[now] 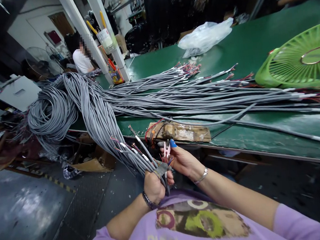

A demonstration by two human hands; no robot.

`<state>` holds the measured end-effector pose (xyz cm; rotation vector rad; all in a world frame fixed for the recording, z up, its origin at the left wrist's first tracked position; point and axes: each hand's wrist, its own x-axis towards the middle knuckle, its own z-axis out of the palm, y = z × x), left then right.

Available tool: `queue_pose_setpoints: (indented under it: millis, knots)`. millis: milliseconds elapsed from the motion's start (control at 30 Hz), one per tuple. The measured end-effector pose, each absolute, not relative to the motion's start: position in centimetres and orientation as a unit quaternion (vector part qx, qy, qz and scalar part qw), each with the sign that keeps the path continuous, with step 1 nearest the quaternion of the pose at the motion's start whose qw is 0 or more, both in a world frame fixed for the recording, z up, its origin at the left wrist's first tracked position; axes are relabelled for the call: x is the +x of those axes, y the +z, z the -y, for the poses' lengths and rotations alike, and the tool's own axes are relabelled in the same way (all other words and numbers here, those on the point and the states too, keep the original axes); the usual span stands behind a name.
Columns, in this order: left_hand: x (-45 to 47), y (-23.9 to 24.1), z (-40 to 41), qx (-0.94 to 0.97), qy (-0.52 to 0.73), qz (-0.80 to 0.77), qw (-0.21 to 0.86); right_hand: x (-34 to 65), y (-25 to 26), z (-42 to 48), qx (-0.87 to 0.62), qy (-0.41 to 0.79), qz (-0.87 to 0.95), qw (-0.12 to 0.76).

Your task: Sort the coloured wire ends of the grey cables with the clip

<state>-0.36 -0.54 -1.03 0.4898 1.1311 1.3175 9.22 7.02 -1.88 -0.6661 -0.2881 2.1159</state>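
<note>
Across the long green bench top point(254, 44) in front of you runs the grey sheathed cable bundle point(175, 100); it comes in from the right, sags off the near edge at left and rises into your fist. A second grey cable coil point(50, 114) hangs off the far left; a round lime-green plastic fan grille point(297, 61) sits at right, touching the cable run; a crumpled clear plastic bag point(205, 35) lies further back, well apart from your hands; a brown taped block point(183, 131) rests on the near edge just beyond them; a person in a white shirt point(82, 61) sits far back left.

Your left hand point(154, 187) is clenched round the bundle's near end; the stripped cable ends point(134, 146) fan up out of the fist. Your right hand point(181, 159) grasps a small pink hand tool point(166, 149) between thumb and fingers, tip just beside those ends; a blue rubber finger cap point(173, 143) covers one fingertip; whether the tool touches a wire I cannot tell, too small.

My read: grip tight just below the ends so none slide back; single out one cable at a time; bring the tool square onto it; let the bench carry the bundle's weight, not your wrist.
</note>
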Motion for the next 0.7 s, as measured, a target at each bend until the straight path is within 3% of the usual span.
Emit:
queue_pose_setpoints:
  millis: [400, 700]
  knots:
    - [-0.4, -0.8, 1.4, 0.228, 0.565, -0.498, 0.618, 10.4, -2.0, -6.4, -0.241, 0.875, 0.153, 0.390]
    - [0.0, -0.8, 1.8, 0.242, 0.603, -0.500, 0.573, 10.3, -2.3, -6.2, -0.295, 0.800, 0.267, 0.450]
